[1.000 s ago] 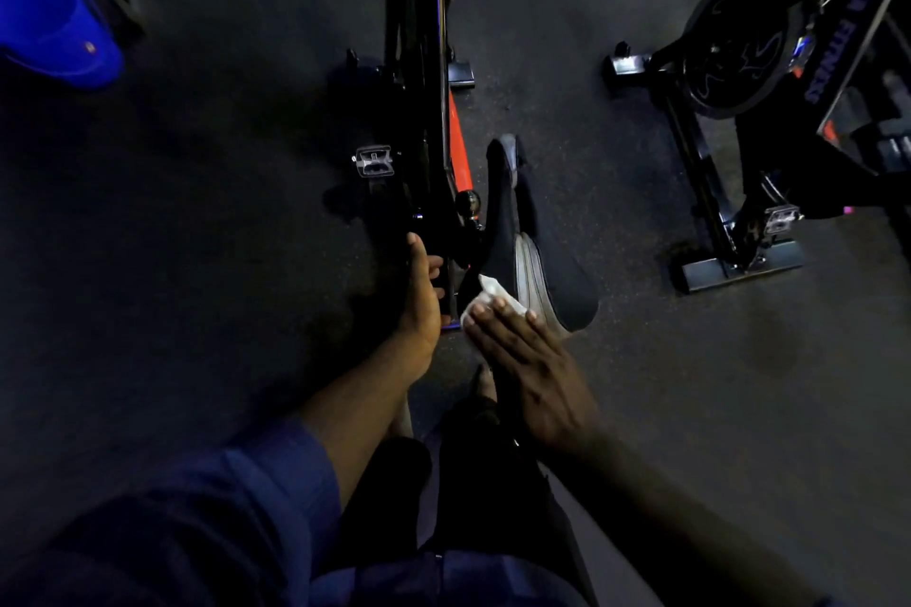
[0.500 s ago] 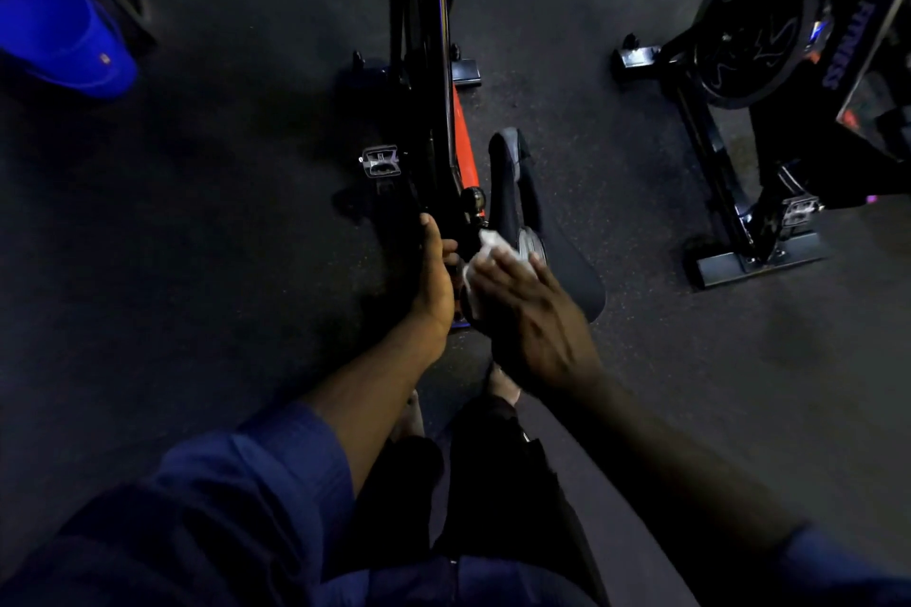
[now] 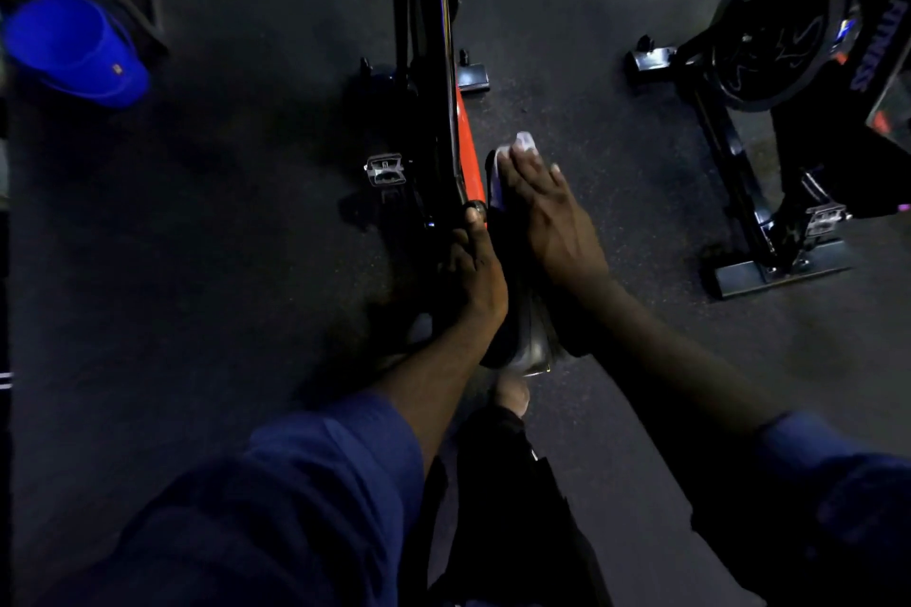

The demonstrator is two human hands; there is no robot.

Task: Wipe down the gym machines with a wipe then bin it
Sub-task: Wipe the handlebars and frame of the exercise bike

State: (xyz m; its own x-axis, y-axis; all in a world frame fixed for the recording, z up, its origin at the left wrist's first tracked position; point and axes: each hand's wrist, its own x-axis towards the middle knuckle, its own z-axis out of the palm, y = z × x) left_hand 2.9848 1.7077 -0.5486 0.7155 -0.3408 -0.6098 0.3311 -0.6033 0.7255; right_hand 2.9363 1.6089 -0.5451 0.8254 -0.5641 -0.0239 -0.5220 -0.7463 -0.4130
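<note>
Two machines stand on the dark floor (image 3: 222, 261): the middle bike (image 3: 434, 64) straight ahead of the person, and a second bike (image 3: 769, 54) well apart to the right. A blue tub (image 3: 74, 49) sits far left; whether it is the bin I cannot tell. The job in hand looks like wiping the middle bike's saddle (image 3: 527, 340), which runs from near to far. To do it well, press evenly and draw the cloth along the whole top, then down both flanks and round the narrow far tip, while the other hand stops the bike rocking. The left hand (image 3: 475, 281) grips the frame just left of the saddle, thumb laid forward along it, fingers curled round out of sight. The right hand (image 3: 552, 217) lies flat and spread, fingers straight, pressing the wipe (image 3: 522, 143) onto the saddle's far end. A pale corner of the wipe shows beyond the fingertips. The second bike probably awaits its turn before binning.
</note>
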